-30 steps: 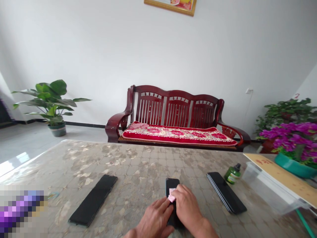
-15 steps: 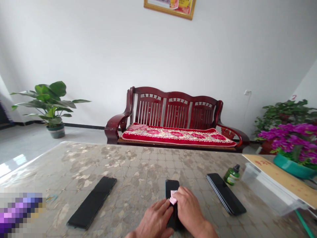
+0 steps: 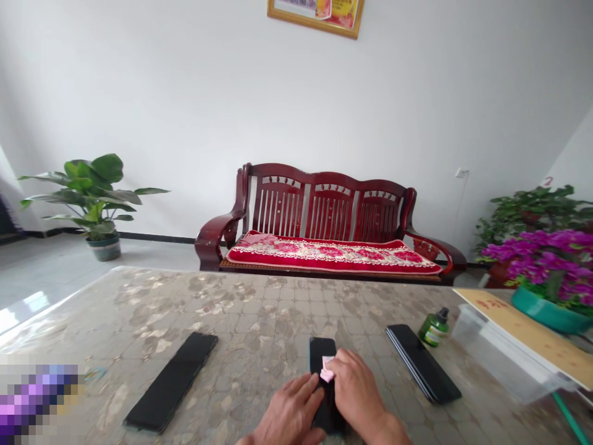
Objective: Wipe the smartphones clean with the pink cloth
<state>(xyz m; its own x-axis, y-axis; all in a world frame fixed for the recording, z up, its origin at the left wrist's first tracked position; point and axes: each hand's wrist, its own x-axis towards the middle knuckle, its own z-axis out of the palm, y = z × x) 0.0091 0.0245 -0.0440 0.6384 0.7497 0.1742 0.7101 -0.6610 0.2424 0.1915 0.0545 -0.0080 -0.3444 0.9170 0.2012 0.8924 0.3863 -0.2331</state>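
A black smartphone lies flat on the table in front of me, its lower part covered by my hands. My left hand rests on its left side, fingers reaching over the screen and thumb near the bottom end, holding it down. Pinched in my right hand is a small folded pink cloth, pressed against the screen just beyond the left fingertips. Another black phone lies slanted to the left. On the right, a stack of black phones lies beside a small green bottle.
The patterned table cover spreads under everything. To the right are a clear plastic box, a tan board on top and purple flowers in a teal pot. A red wooden bench stands beyond; a potted plant is at left.
My right hand and the pink cloth have shifted slightly to the right on the screen. My left hand stays nearly in place on the phone.
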